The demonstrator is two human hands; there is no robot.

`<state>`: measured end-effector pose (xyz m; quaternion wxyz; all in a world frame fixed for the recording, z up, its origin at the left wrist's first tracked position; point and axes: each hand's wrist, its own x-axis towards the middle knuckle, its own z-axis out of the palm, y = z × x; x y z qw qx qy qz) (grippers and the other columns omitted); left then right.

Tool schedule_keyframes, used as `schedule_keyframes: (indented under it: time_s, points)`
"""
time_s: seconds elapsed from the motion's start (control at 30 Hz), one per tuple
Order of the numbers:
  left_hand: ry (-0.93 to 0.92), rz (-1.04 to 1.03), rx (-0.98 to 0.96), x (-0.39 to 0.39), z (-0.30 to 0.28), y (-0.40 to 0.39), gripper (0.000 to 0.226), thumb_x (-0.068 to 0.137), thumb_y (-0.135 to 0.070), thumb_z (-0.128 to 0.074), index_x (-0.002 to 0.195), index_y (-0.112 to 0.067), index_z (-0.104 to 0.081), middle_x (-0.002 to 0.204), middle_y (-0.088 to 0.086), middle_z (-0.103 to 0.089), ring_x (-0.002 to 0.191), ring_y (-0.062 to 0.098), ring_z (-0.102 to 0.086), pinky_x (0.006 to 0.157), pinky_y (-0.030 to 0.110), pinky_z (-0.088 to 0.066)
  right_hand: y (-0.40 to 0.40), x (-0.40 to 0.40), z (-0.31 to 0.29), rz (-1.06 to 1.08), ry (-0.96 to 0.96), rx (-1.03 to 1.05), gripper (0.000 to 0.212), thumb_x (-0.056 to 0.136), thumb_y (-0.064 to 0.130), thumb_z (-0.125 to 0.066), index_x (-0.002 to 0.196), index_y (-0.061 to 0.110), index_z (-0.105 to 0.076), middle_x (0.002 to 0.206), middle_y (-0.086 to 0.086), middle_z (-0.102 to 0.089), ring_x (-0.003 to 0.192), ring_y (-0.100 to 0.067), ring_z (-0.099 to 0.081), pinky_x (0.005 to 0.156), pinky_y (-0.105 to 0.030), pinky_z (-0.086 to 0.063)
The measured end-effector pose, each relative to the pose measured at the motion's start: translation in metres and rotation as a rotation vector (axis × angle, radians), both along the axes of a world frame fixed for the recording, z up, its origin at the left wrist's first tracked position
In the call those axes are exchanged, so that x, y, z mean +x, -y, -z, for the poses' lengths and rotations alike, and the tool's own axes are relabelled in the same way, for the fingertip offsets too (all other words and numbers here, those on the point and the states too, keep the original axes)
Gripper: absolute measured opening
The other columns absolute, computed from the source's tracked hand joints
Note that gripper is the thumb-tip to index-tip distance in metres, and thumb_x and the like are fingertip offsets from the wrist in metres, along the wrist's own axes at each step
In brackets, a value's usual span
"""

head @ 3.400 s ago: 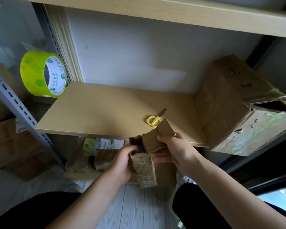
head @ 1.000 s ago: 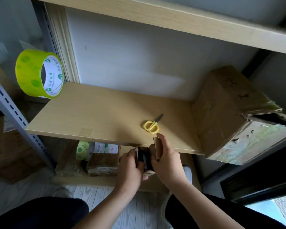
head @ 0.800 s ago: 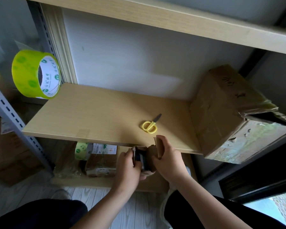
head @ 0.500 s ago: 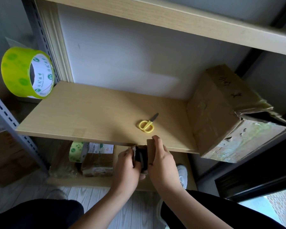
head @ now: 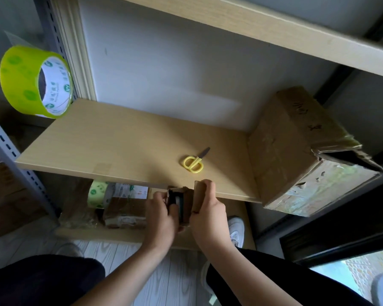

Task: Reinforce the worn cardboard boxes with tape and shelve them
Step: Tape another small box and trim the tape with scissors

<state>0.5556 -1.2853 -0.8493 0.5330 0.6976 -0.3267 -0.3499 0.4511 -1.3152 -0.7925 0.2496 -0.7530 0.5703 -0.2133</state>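
Small cardboard box (head: pixel 187 203), mostly hidden, gripped between left hand (head: pixel 161 219) and right hand (head: pixel 208 212).

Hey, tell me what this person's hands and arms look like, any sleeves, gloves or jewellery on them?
Both forearms are bare, with no sleeve in view. The left hand and the right hand wear no gloves, and no rings, watch or bracelet show. A small dark red mark sits on the right hand by the thumb.
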Motion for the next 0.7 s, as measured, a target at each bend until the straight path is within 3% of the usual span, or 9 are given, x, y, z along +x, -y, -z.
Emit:
schedule_keyframes:
  time_s: [0.13,0.27,0.33,0.43,0.53,0.7]
  points:
    - [-0.081,-0.044,0.017,0.002,-0.001,0.004,0.005,0.102,-0.014,-0.048,0.104,-0.019,-0.049,0.117,0.005,-0.034,0.086,0.020,-0.060,0.047,0.031,-0.058,0.003,-0.001,0.005,0.035,0.085,-0.007,0.043,0.080,-0.004,-0.046,0.110,0.027,-0.040,0.060,0.008,-0.050,0.049,-0.004,-0.046,0.039,-0.015,-0.036]
    - [-0.208,0.017,0.047,0.004,-0.001,0.009,0.017,0.099,-0.019,-0.059,0.111,-0.015,-0.048,0.125,0.018,-0.048,0.089,0.035,-0.069,0.050,0.040,-0.060,0.006,-0.005,0.009,0.063,0.156,0.018,0.035,0.087,0.003,-0.056,0.112,0.024,-0.043,0.065,0.011,-0.052,0.050,0.001,-0.048,0.044,-0.008,-0.038]
    - [-0.247,0.069,0.076,0.007,-0.002,0.009,0.028,0.094,-0.018,-0.067,0.112,-0.018,-0.046,0.121,0.018,-0.055,0.081,0.032,-0.072,0.051,0.042,-0.061,0.009,-0.007,0.009,0.055,0.172,0.023,0.041,0.087,0.015,-0.069,0.119,0.023,-0.044,0.072,0.016,-0.053,0.059,0.004,-0.049,0.050,-0.005,-0.039]
    - [-0.208,0.145,0.108,0.014,-0.003,0.006,0.047,0.085,-0.014,-0.078,0.116,-0.023,-0.044,0.124,0.009,-0.054,0.085,0.026,-0.069,0.051,0.034,-0.060,0.011,-0.010,0.010,0.036,0.175,0.026,0.054,0.080,0.024,-0.080,0.120,0.026,-0.045,0.079,0.021,-0.052,0.066,0.007,-0.050,0.057,-0.001,-0.039]
    - [-0.190,0.201,0.134,0.020,-0.004,0.006,0.055,0.083,-0.013,-0.080,0.121,-0.026,-0.043,0.125,0.004,-0.055,0.089,0.024,-0.068,0.053,0.036,-0.061,0.010,-0.012,0.012,0.021,0.161,0.049,0.059,0.077,0.026,-0.083,0.121,0.029,-0.044,0.084,0.016,-0.056,0.070,0.007,-0.051,0.058,0.000,-0.039]
    - [-0.074,0.273,0.165,0.018,-0.001,0.005,0.081,0.085,-0.004,-0.075,0.140,-0.047,-0.033,0.114,0.007,-0.063,0.077,0.028,-0.072,0.053,0.040,-0.062,0.007,-0.013,0.015,-0.005,0.155,0.045,0.063,0.075,0.016,-0.083,0.124,0.030,-0.046,0.087,0.025,-0.054,0.074,0.013,-0.051,0.060,0.003,-0.037]
